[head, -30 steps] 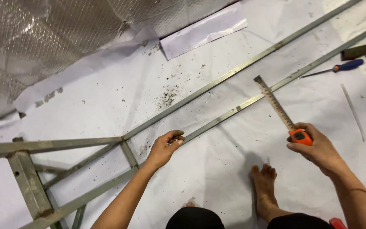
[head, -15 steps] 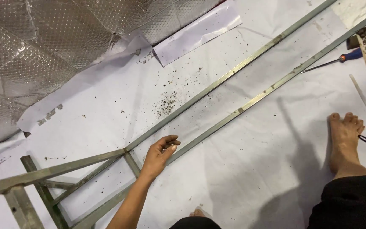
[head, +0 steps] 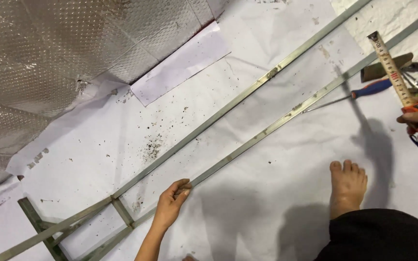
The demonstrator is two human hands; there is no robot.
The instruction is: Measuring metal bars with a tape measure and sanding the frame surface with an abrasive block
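Left hand (head: 170,205) on nearer metal bar (head: 267,130); tape measure (head: 396,72) right, above screwdriver (head: 359,93); foot (head: 347,186) between.
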